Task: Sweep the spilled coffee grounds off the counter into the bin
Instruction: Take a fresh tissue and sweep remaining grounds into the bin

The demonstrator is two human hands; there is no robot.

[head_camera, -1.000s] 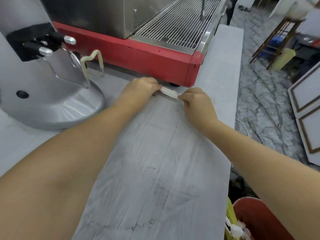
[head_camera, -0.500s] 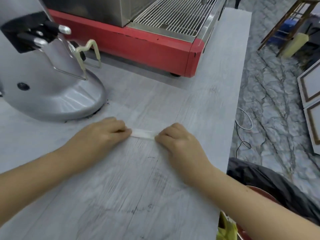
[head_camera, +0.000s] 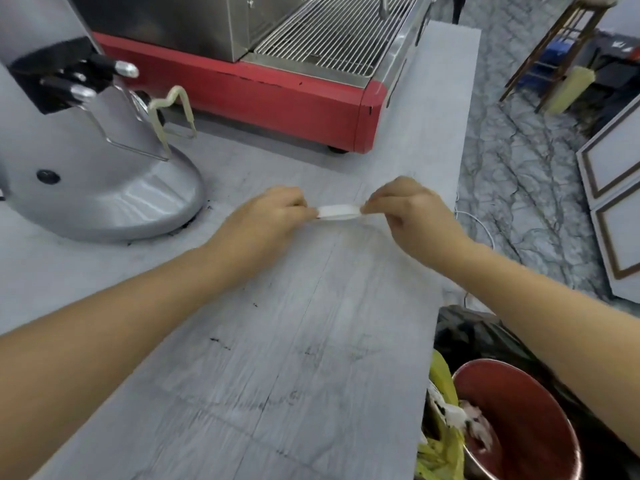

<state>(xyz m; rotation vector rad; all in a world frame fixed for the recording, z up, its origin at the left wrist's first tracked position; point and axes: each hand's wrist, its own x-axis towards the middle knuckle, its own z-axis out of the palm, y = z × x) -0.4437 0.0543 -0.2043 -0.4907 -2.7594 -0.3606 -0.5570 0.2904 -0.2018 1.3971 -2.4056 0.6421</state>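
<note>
White strip (head_camera: 338,212) between both hands

Both ends of the white strip (head_camera: 338,212) vanish under the pinching fingers (head_camera: 304,209); the bin (head_camera: 519,420) below is cut by the bottom edge.

The counter (head_camera: 311,341) is pale grey with a streaked wood-grain pattern and dark specks. The strip (head_camera: 337,212) is white. The grinder (head_camera: 104,188) is silver with black fittings. The machine (head_camera: 277,98) has a red base. The floor (head_camera: 519,202) is grey, veined marble. The bin (head_camera: 519,410) is red.
</note>
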